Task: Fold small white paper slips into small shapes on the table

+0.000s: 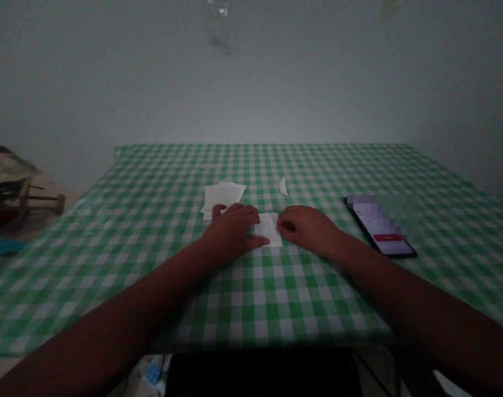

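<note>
A small folded piece of printed paper (269,228) lies in the middle of the green-and-white checked tablecloth (251,298). My left hand (231,231) rests on its left side, fingers lying flat over the paper and thumb along its lower edge. My right hand (307,228) is at the paper's right edge, fingers curled and pinched against it. Just behind my left hand lies a small stack of printed sheets (222,197).
A small scrap of paper (283,186) lies beyond the hands. A phone (379,226) with a lit screen lies on the cloth to the right. A pale wall stands behind the table. Wooden furniture (23,198) is at the far left.
</note>
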`<state>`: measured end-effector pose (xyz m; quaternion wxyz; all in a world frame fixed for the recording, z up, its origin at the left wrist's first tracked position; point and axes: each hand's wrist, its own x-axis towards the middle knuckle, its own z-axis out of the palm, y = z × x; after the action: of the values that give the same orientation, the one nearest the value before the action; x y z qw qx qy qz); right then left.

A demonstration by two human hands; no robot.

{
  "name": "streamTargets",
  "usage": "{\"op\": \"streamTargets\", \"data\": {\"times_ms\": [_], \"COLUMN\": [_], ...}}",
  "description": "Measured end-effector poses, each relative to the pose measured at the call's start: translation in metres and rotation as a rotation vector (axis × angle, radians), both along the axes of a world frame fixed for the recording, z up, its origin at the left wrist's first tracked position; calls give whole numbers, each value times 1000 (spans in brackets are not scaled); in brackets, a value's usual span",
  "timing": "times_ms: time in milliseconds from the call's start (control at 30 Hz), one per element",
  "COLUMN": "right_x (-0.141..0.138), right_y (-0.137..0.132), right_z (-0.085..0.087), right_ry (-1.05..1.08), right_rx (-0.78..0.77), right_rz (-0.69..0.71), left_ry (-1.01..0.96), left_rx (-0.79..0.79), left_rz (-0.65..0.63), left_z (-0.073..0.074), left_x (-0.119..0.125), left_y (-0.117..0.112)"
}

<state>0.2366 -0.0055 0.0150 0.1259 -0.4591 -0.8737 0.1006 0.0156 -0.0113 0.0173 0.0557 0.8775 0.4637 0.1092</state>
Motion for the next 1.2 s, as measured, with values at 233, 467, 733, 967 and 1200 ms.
{"op": "streamTargets", "data": {"times_ms": [233, 467, 733, 967, 1200], "right_x": [-4, -5, 8, 7, 9], "right_y": [21, 24, 19, 17, 14], "right_z": [-13, -19, -5, -10, -4], "right_ry": [71, 122, 204, 133, 103], "right_rx": [48, 99, 45, 5, -69], "right_rz": [-158, -306, -11, 6, 76], "left_ry": [25, 34, 18, 28, 53], "left_rx": [7, 20, -22, 58, 63], "left_rz": [-4, 4, -25, -26, -34], "left_z": [2, 1, 9, -2, -2], "left_x": [0, 1, -1, 1, 1], "left_y": [-1, -2, -6, -6, -6]}}
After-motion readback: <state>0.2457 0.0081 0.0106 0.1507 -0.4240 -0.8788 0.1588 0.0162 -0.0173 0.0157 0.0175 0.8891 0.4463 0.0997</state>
